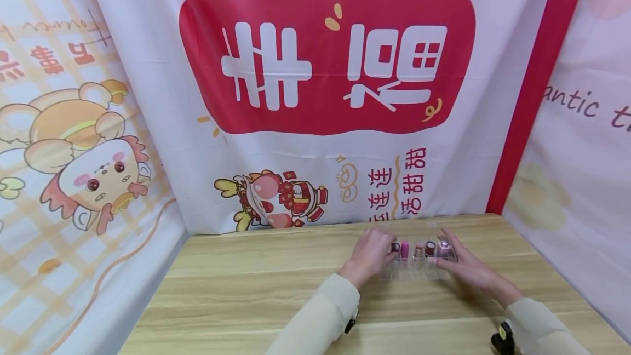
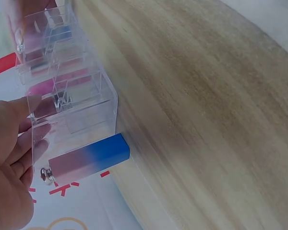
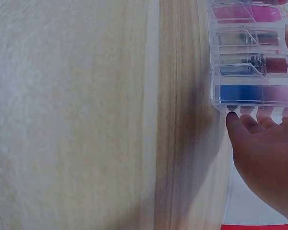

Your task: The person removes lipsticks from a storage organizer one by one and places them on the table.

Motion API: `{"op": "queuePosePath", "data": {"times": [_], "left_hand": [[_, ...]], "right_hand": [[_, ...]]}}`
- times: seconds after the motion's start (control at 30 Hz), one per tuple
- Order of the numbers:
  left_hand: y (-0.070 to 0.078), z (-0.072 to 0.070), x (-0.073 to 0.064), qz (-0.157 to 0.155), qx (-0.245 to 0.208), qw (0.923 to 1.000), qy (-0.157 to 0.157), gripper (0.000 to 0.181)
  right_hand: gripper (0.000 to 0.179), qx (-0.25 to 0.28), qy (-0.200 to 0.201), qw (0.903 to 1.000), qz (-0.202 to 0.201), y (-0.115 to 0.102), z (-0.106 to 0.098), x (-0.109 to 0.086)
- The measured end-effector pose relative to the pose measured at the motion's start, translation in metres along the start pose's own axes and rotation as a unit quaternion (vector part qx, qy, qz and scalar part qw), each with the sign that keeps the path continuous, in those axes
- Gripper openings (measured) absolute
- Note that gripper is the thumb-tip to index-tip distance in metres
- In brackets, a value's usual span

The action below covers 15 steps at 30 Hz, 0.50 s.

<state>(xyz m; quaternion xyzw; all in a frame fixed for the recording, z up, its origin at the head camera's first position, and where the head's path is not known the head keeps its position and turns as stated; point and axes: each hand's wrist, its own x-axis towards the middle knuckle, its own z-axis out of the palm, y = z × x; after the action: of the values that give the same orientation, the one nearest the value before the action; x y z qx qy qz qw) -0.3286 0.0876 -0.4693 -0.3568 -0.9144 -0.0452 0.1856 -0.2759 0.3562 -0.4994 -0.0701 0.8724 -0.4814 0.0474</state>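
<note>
A clear plastic lipstick organizer stands on the table with several lipsticks in its slots. My left hand grips its left end, fingers behind the clear wall. My right hand holds the right end between thumb and fingers. A bright pink tube stands near the left. In the right wrist view, a blue-and-pink lipstick fills the end slot. Another blue-and-pink lipstick with a silver ornament shows by my left hand; I cannot tell whether it is inside the organizer.
The wood-grain table reaches back to a white cloth with red and white print. Printed cloth hangs on the left side, and more on the right. The organizer is near the table's back edge.
</note>
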Motion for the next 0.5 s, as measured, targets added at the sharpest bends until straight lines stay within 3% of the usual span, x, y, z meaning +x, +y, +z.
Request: {"op": "queuePosePath", "data": {"times": [0.5], "left_hand": [[0.0034, 0.0082, 0.0012, -0.026, 0.009, 0.9995, 0.017, 0.022]], "right_hand": [[0.100, -0.003, -0.003, 1.0000, 0.006, -0.0002, 0.0012, 0.0006]]}}
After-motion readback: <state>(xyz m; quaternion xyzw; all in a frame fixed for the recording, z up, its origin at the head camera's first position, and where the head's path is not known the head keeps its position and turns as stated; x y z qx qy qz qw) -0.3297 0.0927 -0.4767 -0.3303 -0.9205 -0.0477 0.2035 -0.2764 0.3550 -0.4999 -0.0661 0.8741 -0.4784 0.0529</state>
